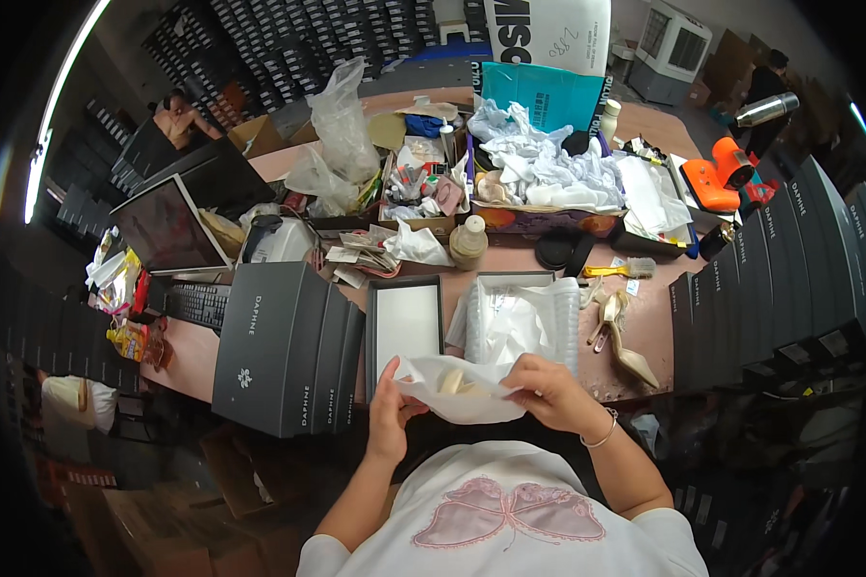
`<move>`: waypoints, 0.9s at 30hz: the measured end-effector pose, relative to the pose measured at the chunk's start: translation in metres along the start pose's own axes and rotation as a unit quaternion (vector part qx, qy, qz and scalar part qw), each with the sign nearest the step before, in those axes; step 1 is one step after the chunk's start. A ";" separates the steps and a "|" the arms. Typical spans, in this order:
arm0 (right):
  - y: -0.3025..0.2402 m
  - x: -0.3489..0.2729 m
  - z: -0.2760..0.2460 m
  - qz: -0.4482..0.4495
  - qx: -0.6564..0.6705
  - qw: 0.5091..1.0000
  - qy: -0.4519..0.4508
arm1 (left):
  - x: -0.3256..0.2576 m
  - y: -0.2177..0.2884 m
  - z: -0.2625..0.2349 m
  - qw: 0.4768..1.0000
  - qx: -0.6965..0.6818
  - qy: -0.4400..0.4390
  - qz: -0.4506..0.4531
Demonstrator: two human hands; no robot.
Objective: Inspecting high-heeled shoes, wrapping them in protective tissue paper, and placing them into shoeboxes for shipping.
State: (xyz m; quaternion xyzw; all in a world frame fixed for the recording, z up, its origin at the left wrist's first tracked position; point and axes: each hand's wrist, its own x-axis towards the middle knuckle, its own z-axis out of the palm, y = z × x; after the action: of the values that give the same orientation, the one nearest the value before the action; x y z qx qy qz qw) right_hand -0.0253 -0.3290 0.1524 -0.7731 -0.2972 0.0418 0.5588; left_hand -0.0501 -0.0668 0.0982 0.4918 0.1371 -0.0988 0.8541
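Note:
Just above the near edge of the table, a sheet of thin white wrapping paper (471, 406) hangs between my two hands. My left hand (387, 415) has the paper's left edge between thumb and fingers. At the other side, my right hand (551, 392) pinches its right edge. A cream-coloured piece, perhaps part of a shoe (458, 383), lies in the paper, mostly covered. Beyond my hands stand a dark shoebox part with a white inside (409, 322) and an open box (517, 277) with white tissue (515, 327) and a ribbed white liner (565, 327).
A cream heeled shoe (629, 354) lies at right beside a yellow-handled brush (621, 269). Dark shoeboxes stand at left (269, 346) and right (779, 279). Behind are a bottle (469, 242), a bin of crumpled paper (558, 163), an orange device (717, 178) and a monitor (171, 229).

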 end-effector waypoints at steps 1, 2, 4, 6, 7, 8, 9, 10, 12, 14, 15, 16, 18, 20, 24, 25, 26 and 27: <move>-0.010 0.010 0.008 -0.042 0.008 0.999 -0.019 | 0.006 0.002 -0.009 0.993 0.050 -0.092 -0.063; -0.023 0.021 0.017 -0.064 -0.009 0.995 -0.071 | 0.011 0.004 -0.015 0.970 0.097 -0.185 -0.125; -0.038 0.039 0.037 -0.065 0.014 0.977 -0.204 | 0.016 -0.006 -0.033 0.954 0.115 -0.245 -0.128; -0.041 0.043 0.062 -0.087 0.016 0.969 -0.231 | 0.023 -0.018 -0.043 0.931 0.199 -0.292 -0.092; -0.040 0.040 0.069 -0.070 0.036 0.971 -0.225 | 0.023 -0.024 -0.047 0.914 0.270 -0.300 -0.049; -0.038 0.036 0.073 -0.052 0.056 0.973 -0.219 | 0.024 -0.030 -0.050 0.890 0.337 -0.307 -0.004; -0.031 0.029 0.075 -0.027 0.057 0.988 -0.141 | 0.025 -0.032 -0.052 0.860 0.404 -0.308 0.045; -0.019 0.017 0.074 -0.004 0.055 0.996 -0.064 | 0.027 -0.033 -0.055 0.824 0.467 -0.304 0.098; 0.001 -0.011 0.061 0.164 0.089 0.981 0.053 | 0.031 -0.031 -0.046 0.921 0.308 -0.230 0.060; 0.050 -0.042 0.053 0.362 0.390 0.833 0.153 | 0.039 -0.014 -0.001 0.973 -0.183 -0.054 -0.133; 0.063 -0.043 0.060 0.361 0.468 0.774 0.224 | 0.035 0.002 0.029 0.992 -0.084 -0.069 -0.069; 0.070 -0.044 0.063 0.355 0.540 0.704 0.294 | 0.035 -0.011 0.038 0.991 0.094 -0.091 0.023; 0.048 -0.038 0.047 0.259 0.652 0.636 0.321 | 0.038 -0.041 0.048 0.873 0.426 -0.123 0.204; 0.048 -0.046 0.045 0.209 0.630 0.658 0.356 | 0.032 -0.065 0.074 0.844 0.458 -0.222 0.168; 0.068 -0.124 0.019 0.306 0.519 0.677 0.422 | 0.061 -0.078 0.104 0.792 0.321 -0.520 -0.020; 0.072 -0.144 0.021 0.288 0.534 0.650 0.458 | 0.081 -0.086 0.109 0.814 0.353 -0.459 -0.052; 0.075 -0.156 0.020 0.263 0.546 0.623 0.495 | 0.110 -0.097 0.116 0.828 0.387 -0.399 -0.078; 0.066 -0.156 0.013 0.249 0.511 0.648 0.506 | 0.147 -0.111 0.117 0.775 0.510 -0.372 0.015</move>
State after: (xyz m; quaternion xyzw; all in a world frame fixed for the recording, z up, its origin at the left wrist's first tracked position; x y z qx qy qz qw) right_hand -0.1311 -0.4103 0.0469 -0.3108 0.3041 -0.0730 0.8975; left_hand 0.0709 -0.2281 0.0152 0.7825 -0.2690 -0.3167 0.4637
